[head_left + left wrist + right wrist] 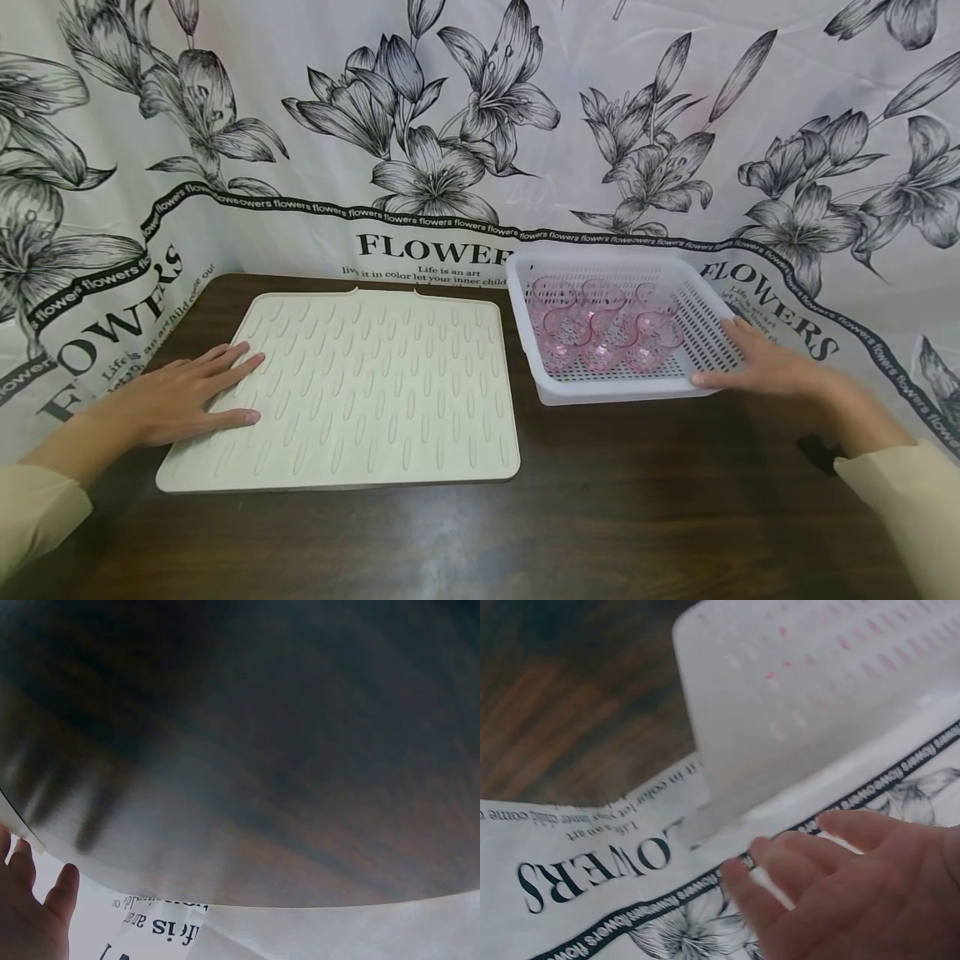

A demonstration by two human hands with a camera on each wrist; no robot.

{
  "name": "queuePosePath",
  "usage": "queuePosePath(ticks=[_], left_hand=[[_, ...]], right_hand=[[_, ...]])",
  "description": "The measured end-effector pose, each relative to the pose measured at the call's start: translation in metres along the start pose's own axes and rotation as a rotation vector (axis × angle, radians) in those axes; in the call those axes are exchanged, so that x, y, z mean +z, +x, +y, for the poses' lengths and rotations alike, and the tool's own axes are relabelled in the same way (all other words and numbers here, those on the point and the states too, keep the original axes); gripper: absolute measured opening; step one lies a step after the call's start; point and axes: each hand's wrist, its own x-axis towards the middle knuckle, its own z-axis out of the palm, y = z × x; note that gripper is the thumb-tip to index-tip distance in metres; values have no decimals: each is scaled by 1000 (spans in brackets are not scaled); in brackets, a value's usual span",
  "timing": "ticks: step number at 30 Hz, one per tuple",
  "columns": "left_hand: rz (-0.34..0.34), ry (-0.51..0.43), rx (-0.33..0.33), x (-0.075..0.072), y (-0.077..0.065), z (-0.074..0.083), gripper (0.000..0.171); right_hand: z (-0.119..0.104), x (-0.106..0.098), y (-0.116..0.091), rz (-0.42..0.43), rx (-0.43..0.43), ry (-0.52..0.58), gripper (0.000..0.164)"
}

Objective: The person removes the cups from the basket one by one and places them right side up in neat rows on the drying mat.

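Observation:
A cream drying mat (375, 375) with rows of raised oval ridges lies on the left of the dark wooden table. My left hand (198, 396) rests on its left edge, fingers straight and spread; only part of this hand (34, 907) shows in the left wrist view. To the mat's right stands a white plastic basket (536, 350) with slotted walls. Several clear, pink-tinted cups (602, 325) sit inside it in rows. Against the basket's right side is my right hand (765, 362), thumb near the front corner and fingers extended along the rim.
A white cloth (465, 100) printed with black flowers and lettering hangs behind the table and runs along both sides. Bare dark wood (480, 542) stretches in front of the mat and basket. A small black object (820, 452) lies by my right sleeve.

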Motion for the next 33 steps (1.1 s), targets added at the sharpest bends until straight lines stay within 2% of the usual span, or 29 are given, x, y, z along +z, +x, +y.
queuePosePath(ticks=[4, 7, 9, 13, 16, 21, 25, 33], left_hand=[[-3, -3, -4, 0, -1, 0, 92], [-4, -7, -6, 0, -2, 0, 92], [-4, -12, -9, 0, -2, 0, 92], [-5, -14, -11, 0, -2, 1, 92], [-6, -10, -11, -1, -2, 2, 92], [11, -25, -1, -2, -4, 0, 90], [17, -32, 5, -2, -5, 0, 90], [21, -34, 5, 0, -5, 0, 90]], right_hand=[[-8, -5, 5, 52, -112, -2, 111], [-14, -10, 10, 55, -128, -18, 113], [-16, -13, 13, 49, -144, 10, 110], [-20, -19, 18, -6, -202, 108, 102], [-21, -24, 22, -71, -229, 130, 97], [-21, -34, 28, -147, -242, 110, 94], [-21, -39, 35, -171, -249, 106, 92], [-20, -40, 46, -219, -195, 125, 92]])
